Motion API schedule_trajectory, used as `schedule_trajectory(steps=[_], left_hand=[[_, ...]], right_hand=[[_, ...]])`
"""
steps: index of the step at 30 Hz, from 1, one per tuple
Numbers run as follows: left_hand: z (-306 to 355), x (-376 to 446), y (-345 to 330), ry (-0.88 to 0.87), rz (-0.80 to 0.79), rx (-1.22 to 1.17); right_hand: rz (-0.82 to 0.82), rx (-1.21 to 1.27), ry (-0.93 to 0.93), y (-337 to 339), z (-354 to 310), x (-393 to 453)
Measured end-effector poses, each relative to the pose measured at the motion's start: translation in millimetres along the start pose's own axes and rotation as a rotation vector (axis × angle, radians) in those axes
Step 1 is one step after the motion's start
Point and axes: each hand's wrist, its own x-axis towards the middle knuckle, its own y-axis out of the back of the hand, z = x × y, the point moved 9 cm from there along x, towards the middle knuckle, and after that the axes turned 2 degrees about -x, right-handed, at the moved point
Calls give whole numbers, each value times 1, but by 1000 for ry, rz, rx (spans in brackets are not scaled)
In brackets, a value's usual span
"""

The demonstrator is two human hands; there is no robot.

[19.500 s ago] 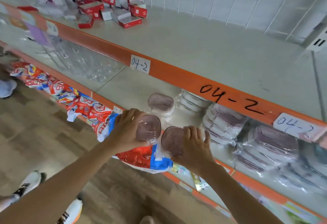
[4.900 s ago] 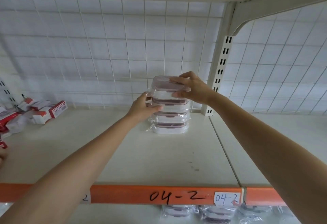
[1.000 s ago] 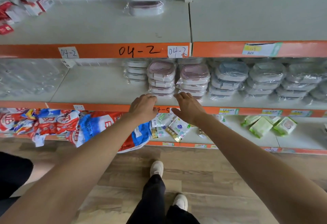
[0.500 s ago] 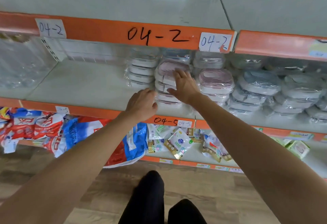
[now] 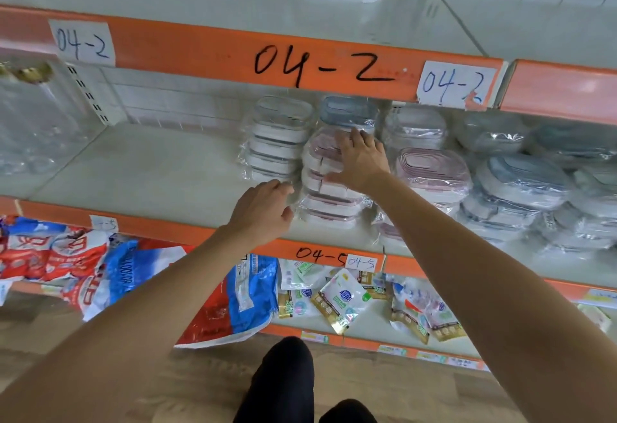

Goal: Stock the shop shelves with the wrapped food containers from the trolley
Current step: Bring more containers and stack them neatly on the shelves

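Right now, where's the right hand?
Head view, centre: right hand rests on the pink-lidded container stack, middle shelf, under the black 04-2 marking.

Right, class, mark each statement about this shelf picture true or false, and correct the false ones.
1. The right hand lies on the pink-lidded stack. True.
2. The left hand grips a container. False: it holds nothing, beside that stack.
3. The handwritten label on the orange shelf edge reads 04-2. True.
4. The stack sits on the top shelf. False: it sits on the middle shelf.
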Motion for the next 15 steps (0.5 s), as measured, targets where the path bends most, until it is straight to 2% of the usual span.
schedule_trajectory(steps=[3,9,15], left_hand=[[-3,2,4,24,-14,-1],[-21,1,13,101,-27,30],[-3,12,4,3,-125,84]], right_hand=[[77,-64,18,8,-8,-9],[153,-17,133,13,-27,-57],[183,-7,203,4,-23,-124]])
